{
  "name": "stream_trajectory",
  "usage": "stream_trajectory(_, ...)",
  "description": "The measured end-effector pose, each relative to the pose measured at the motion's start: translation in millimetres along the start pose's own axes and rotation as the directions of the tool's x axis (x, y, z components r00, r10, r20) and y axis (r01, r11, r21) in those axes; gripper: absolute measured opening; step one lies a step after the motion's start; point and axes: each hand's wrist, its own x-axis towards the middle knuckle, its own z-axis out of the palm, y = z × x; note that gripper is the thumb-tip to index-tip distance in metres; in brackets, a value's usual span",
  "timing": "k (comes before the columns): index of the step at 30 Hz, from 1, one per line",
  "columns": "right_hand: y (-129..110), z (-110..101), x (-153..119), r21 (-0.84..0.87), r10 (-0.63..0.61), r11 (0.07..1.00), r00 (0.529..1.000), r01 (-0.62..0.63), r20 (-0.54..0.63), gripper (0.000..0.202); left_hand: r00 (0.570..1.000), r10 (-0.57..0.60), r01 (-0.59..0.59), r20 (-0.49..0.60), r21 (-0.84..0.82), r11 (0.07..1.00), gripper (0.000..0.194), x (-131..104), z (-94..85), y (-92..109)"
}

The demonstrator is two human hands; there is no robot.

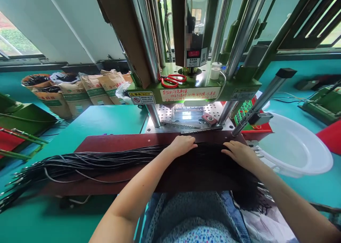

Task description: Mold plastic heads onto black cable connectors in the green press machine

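Note:
A long bundle of black cables (106, 161) lies across a dark red board (98, 141), its metal-tipped ends hanging over the left side. My left hand (183, 145) rests at the board's back edge over the dark bundle, fingers curled; what they hold is hidden. Farther right, my right hand (238, 152) is on the bundle, thumb and fingers apart. Behind both hands stands a green press (191, 94) with a metal mould (188, 114) on its perforated plate. Dark cables run down past the board's right end.
Red-handled scissors (173, 80) and white spools (215, 72) lie on the press. A white tub (298, 147) stands right, beside a red control box (243, 119) and a slanted metal post (259, 101). Paper sacks (77, 95) stand back left.

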Motion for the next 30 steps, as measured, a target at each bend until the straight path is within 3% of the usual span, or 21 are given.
stream_trajectory(4, -7.8, -1.9, -16.1, -0.04, -0.094, 0.995, 0.967, 0.087, -0.238, 0.023, 0.992, 0.122, -0.122, -0.01, -0.013, 0.992, 0.014, 2.7, -8.5, 6.9)
stream_trajectory(7, -28.4, -7.3, -41.7, 0.077, -0.05, 0.992, 0.864, 0.103, -0.501, 0.026, 0.988, 0.104, -0.106, -0.115, -0.014, 0.994, 0.01, -5.4, -15.1, 13.4)
stream_trajectory(9, -48.2, -5.0, -59.7, 0.185, -0.067, 0.961, 0.826, 0.204, -0.56, 0.032, 0.977, 0.095, -0.101, -0.189, -0.022, 0.995, 0.009, -11.7, -18.3, 15.0)
stream_trajectory(11, -67.5, 4.0, -71.8, 0.286, -0.178, 0.895, 0.862, 0.342, -0.474, 0.034, 0.961, 0.094, -0.109, -0.262, -0.042, 0.993, 0.009, -17.0, -20.3, 14.5)
stream_trajectory(13, -80.2, 16.6, -73.9, 0.349, -0.25, 0.857, 0.899, 0.379, -0.36, 0.029, 0.939, 0.083, -0.112, -0.334, -0.07, 0.991, 0.011, -21.8, -21.8, 13.0)
stream_trajectory(16, -81.2, 31.6, -60.7, 0.384, -0.154, 0.88, 0.934, 0.278, -0.322, 0.026, 0.907, 0.065, -0.119, -0.417, -0.104, 0.987, 0.013, -28.3, -23.0, 12.9)
stream_trajectory(19, -70.8, 36.0, -42.4, 0.395, -0.078, 0.893, 0.938, 0.217, -0.338, 0.024, 0.891, 0.083, -0.141, -0.447, -0.099, 0.985, 0.01, -31.7, -20.8, 18.0)
stream_trajectory(22, -61.2, 35.8, -31.7, 0.294, -0.089, 0.936, 0.937, 0.195, -0.338, 0.026, 0.896, 0.104, -0.153, -0.432, -0.08, 0.985, 0.008, -31.4, -14.0, 24.9)
stream_trajectory(25, -49.6, 31.7, -27.9, 0.103, -0.127, 0.982, 0.955, 0.159, -0.267, 0.03, 0.894, 0.103, -0.173, -0.435, -0.125, 0.977, 0.007, -31.1, -8.5, 27.1)
stream_trajectory(28, -29.7, 20.6, -23.8, -0.054, -0.123, 0.992, 0.979, 0.115, -0.164, 0.032, 0.866, 0.032, -0.164, -0.499, -0.223, 0.961, 0.008, -34.7, -10.8, 23.5)
stream_trajectory(30, -12.6, 12.1, -20.5, -0.086, -0.094, 0.993, 0.983, 0.081, -0.155, 0.035, 0.844, -0.014, -0.152, -0.535, -0.264, 0.953, 0.009, -38.5, -15.1, 20.7)
